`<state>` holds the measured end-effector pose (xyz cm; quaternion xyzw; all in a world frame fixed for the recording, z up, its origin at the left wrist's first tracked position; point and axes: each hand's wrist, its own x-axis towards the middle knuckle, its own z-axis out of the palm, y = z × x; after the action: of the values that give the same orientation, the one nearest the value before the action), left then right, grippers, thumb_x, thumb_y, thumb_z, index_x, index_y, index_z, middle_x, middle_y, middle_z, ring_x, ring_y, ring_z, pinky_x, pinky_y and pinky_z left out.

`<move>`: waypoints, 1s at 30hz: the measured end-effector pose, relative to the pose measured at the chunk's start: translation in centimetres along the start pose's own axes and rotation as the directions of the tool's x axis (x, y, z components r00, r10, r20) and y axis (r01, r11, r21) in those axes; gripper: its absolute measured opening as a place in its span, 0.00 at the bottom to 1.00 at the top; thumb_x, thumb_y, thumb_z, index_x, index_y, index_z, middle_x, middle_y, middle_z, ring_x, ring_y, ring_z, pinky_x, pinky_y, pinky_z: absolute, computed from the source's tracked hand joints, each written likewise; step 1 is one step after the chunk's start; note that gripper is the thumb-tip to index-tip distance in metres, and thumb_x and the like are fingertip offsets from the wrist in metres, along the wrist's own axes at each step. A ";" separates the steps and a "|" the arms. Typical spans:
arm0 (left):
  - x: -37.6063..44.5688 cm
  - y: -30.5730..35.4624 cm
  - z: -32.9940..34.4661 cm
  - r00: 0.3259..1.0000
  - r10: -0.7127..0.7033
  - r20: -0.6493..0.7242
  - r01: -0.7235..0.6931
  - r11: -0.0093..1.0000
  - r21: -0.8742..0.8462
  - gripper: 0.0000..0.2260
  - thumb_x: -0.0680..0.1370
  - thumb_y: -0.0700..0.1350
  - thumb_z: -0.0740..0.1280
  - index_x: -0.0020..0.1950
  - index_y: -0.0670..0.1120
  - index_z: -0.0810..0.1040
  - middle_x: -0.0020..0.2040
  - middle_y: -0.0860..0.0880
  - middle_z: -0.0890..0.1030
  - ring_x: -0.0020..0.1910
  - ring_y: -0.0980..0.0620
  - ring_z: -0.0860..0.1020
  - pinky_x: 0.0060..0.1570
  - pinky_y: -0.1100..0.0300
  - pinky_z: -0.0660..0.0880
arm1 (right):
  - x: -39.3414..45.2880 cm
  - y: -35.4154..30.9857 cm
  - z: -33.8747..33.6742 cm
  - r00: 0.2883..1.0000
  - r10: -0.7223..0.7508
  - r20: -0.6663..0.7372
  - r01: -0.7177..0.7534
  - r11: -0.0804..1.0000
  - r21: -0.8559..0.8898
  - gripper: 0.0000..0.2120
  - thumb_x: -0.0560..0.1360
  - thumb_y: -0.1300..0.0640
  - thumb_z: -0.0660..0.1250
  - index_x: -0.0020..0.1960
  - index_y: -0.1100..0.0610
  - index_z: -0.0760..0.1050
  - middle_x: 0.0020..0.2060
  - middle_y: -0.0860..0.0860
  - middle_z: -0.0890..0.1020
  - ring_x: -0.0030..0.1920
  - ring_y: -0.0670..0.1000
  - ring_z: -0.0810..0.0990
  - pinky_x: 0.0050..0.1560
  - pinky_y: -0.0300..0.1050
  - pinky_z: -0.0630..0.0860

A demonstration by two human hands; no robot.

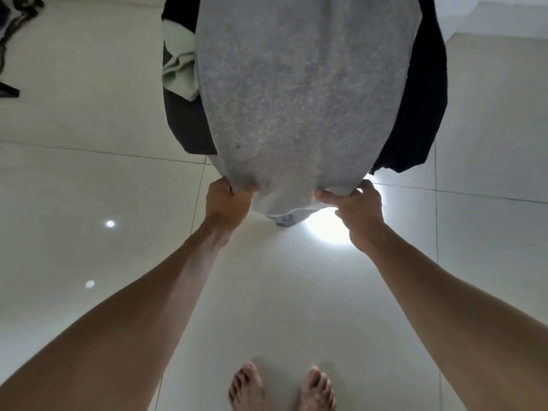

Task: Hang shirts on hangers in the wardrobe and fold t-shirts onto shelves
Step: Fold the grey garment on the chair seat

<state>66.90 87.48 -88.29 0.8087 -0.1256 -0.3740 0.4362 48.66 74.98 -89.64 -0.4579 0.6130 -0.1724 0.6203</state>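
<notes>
A grey t-shirt [302, 93] hangs stretched out in front of me over the floor. My left hand [226, 203] grips its near edge on the left, fingers curled into the cloth. My right hand [355, 209] pinches the same edge on the right, thumb on top. A fold of the grey cloth sags between the two hands. Beneath the shirt lies a heap of dark clothes [415, 114] with a pale green garment [179, 63] at its left side.
Glossy pale floor tiles [89, 188] spread all around, with a bright lamp reflection [329, 229] by my right hand. My bare feet [281, 387] stand at the bottom. Dark straps or clothing [14, 25] lie at the top left corner.
</notes>
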 end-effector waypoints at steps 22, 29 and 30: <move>-17.4 -4.4 -6.2 0.964 -0.080 0.254 0.133 0.971 -0.200 0.26 0.65 0.60 0.77 0.53 0.41 0.85 0.50 0.41 0.86 0.53 0.41 0.84 0.60 0.41 0.78 | -15.4 3.3 -5.1 0.834 0.118 0.540 -0.111 0.993 -0.046 0.26 0.59 0.59 0.82 0.57 0.61 0.83 0.54 0.58 0.86 0.56 0.60 0.84 0.61 0.61 0.79; -24.2 -4.3 -8.4 0.949 -0.153 0.274 0.199 0.969 -0.147 0.24 0.66 0.57 0.78 0.52 0.40 0.85 0.48 0.44 0.87 0.50 0.44 0.85 0.52 0.51 0.82 | -23.6 3.3 -6.5 0.835 0.112 0.538 -0.136 0.991 0.005 0.23 0.62 0.59 0.79 0.56 0.61 0.83 0.53 0.56 0.86 0.54 0.58 0.85 0.46 0.49 0.82; -25.1 -4.3 -8.8 0.944 -0.160 0.289 0.208 0.967 -0.144 0.22 0.67 0.55 0.79 0.53 0.40 0.85 0.48 0.45 0.87 0.50 0.45 0.85 0.53 0.51 0.82 | -24.9 3.2 -6.6 0.832 0.111 0.543 -0.133 0.991 0.003 0.23 0.62 0.59 0.79 0.57 0.61 0.83 0.52 0.56 0.86 0.53 0.57 0.86 0.45 0.48 0.82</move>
<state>55.36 108.65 -76.31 0.7163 -0.0757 -0.5315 0.4457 36.75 93.57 -75.99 -0.4353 0.4370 -0.0084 0.7871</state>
